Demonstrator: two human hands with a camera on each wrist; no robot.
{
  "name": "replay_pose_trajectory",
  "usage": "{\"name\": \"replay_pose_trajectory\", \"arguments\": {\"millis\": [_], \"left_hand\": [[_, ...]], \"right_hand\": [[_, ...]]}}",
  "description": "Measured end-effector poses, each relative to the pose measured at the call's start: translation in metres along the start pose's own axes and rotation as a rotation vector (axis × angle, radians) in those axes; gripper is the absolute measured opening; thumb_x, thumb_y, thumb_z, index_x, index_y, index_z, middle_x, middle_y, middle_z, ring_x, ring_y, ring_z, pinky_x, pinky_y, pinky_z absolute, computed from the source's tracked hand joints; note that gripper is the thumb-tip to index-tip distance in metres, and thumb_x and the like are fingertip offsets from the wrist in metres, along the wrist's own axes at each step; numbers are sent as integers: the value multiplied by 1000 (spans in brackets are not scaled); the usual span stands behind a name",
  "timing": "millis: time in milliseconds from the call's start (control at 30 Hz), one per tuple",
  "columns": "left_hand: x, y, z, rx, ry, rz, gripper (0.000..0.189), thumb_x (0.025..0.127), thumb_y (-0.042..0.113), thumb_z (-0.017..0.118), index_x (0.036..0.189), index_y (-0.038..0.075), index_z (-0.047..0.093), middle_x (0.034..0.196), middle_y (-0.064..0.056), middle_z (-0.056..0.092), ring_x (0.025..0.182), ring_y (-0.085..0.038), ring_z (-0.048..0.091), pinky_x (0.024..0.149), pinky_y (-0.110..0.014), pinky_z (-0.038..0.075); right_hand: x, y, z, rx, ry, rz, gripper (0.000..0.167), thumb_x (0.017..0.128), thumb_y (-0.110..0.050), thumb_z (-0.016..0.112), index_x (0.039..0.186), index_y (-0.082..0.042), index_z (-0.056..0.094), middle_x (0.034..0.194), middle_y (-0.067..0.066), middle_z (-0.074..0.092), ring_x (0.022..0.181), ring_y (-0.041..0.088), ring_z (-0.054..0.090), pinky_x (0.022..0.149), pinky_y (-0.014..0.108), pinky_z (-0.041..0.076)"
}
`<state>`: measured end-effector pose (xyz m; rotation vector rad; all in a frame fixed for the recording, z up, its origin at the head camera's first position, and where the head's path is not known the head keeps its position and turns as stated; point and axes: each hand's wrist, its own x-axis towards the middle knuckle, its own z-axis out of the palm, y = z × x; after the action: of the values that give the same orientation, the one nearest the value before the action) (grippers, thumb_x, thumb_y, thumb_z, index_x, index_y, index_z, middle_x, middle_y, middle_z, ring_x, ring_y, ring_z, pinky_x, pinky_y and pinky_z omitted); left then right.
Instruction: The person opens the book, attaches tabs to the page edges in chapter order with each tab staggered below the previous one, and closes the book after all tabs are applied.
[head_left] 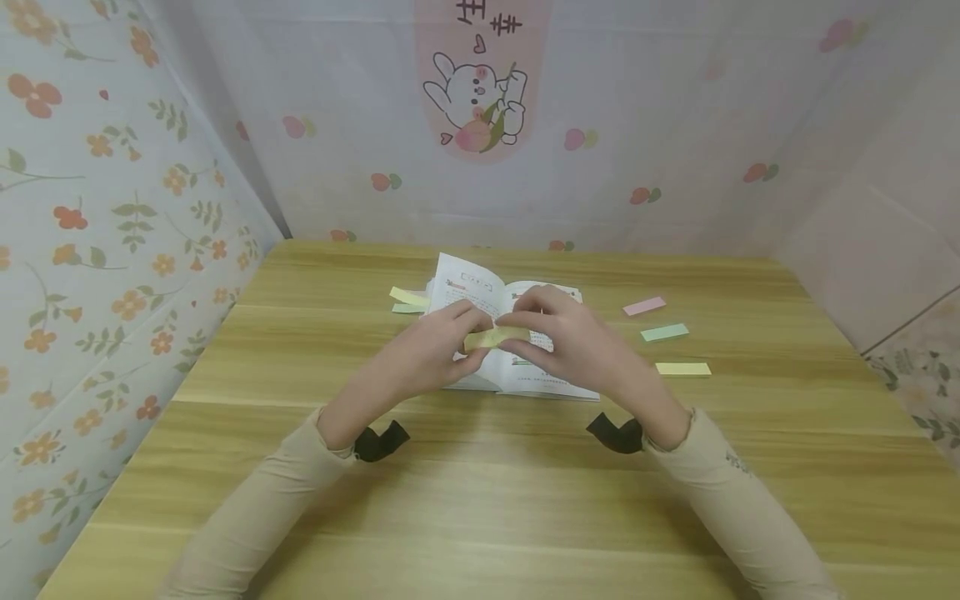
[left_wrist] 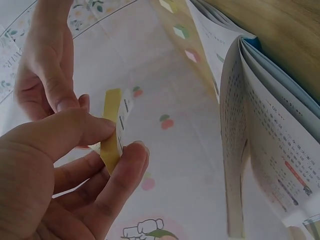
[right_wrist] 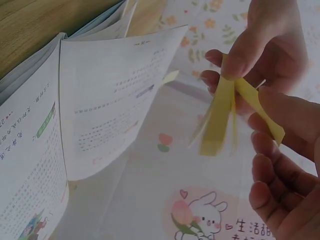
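Over an open book (head_left: 558, 385) both hands meet at a yellow sticky-note pad (head_left: 480, 340). My left hand (head_left: 427, 350) pinches the pad between thumb and fingers; in the right wrist view the pad (right_wrist: 216, 120) hangs below the left thumb (right_wrist: 235, 65), its leaves slightly fanned. One yellow strip (right_wrist: 262, 112) angles away from the pad, and the thumb and fingers of my right hand (head_left: 573, 337) pinch its far end. In the left wrist view, the left thumb (left_wrist: 97, 127) presses the pad's yellow face. A left-hand page of the book stands partly raised.
Right of the book lie a pink strip pad (head_left: 643, 306), a green one (head_left: 664, 332) and a yellow one (head_left: 683, 369). Yellow (head_left: 407, 296) and green (head_left: 408, 308) tabs stick out from the book's left edge. Patterned curtains (head_left: 337, 167) border the wooden table (head_left: 480, 500).
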<state>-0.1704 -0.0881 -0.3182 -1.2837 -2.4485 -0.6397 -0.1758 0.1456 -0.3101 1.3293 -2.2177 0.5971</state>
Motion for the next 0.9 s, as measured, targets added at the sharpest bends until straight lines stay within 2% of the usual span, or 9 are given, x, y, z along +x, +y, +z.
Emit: {"name": "replay_pose_trajectory", "arguments": {"millis": [133, 300, 600, 733, 900], "left_hand": [[0, 0, 1, 32, 8, 1, 24, 88, 3, 73, 110, -2, 64, 105, -13, 66, 79, -19, 63, 71, -23, 55], [-1, -2, 2, 21, 20, 6, 24, 88, 1, 72, 110, -2, 65, 104, -12, 65, 79, -19, 62, 71, -24, 55], [2, -5, 1, 9, 4, -6, 25, 89, 0, 70, 112, -4, 64, 106, -14, 65, 82, -20, 62, 72, -25, 54], [4, -8, -1, -41, 3, -12, 24, 89, -2, 69, 111, -6, 62, 102, -13, 64, 82, -21, 61, 70, -23, 55], [7, -13, -1, -148, 10, -49, 19, 89, -4, 69, 107, -6, 63, 98, -13, 62, 91, -24, 62, 72, -19, 55]], "right_hand": [[1, -1, 0, -18, 29, -48, 31, 77, -10, 88, 105, -5, 77, 97, 9, 62, 80, 21, 55, 63, 29, 48], [3, 0, 1, -25, 58, -89, 32, 75, -9, 89, 104, -4, 77, 97, 10, 62, 79, 22, 55, 62, 29, 47], [2, 4, -1, -10, 101, -97, 33, 75, -7, 88, 106, -3, 76, 98, 11, 63, 76, 22, 55, 61, 30, 47], [0, 10, -9, 1, 138, -71, 32, 77, -7, 87, 108, -4, 77, 98, 10, 63, 77, 21, 55, 61, 28, 46], [0, 18, -24, 22, 175, -26, 36, 73, -1, 88, 107, -2, 77, 97, 11, 65, 78, 20, 57, 64, 24, 45]]}}
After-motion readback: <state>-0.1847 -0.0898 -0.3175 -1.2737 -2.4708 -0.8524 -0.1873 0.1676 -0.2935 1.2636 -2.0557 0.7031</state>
